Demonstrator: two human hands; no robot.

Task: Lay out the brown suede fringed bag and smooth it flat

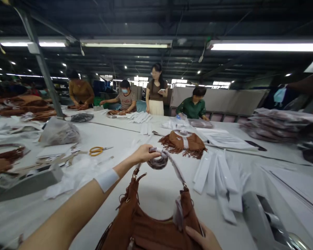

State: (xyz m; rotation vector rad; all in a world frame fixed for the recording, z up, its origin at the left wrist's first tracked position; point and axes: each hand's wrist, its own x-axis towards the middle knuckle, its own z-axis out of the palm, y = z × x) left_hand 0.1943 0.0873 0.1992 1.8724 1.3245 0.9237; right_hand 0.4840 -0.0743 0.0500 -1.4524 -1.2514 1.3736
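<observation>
Smooth white worktable (120,137) spreading beneath strip lights (127,45). Soft, matte brown bag (151,229) resting at lower centre, before wearer, sides flanking curved opening. Above it, handle (176,168) arching, sheathed in pale, crinkled wrapping. Left arm (80,201) stretching forward, left hand (143,153) closing fingers on handle near crest. Right hand (202,238) bending low, touching bag's right side; cannot tell whether fingers are gripping. Beyond, fringed bag (194,142) lying with white band around it; flat white strips (203,170) fanning nearby; yellow-handled scissors (103,148) lying left.
</observation>
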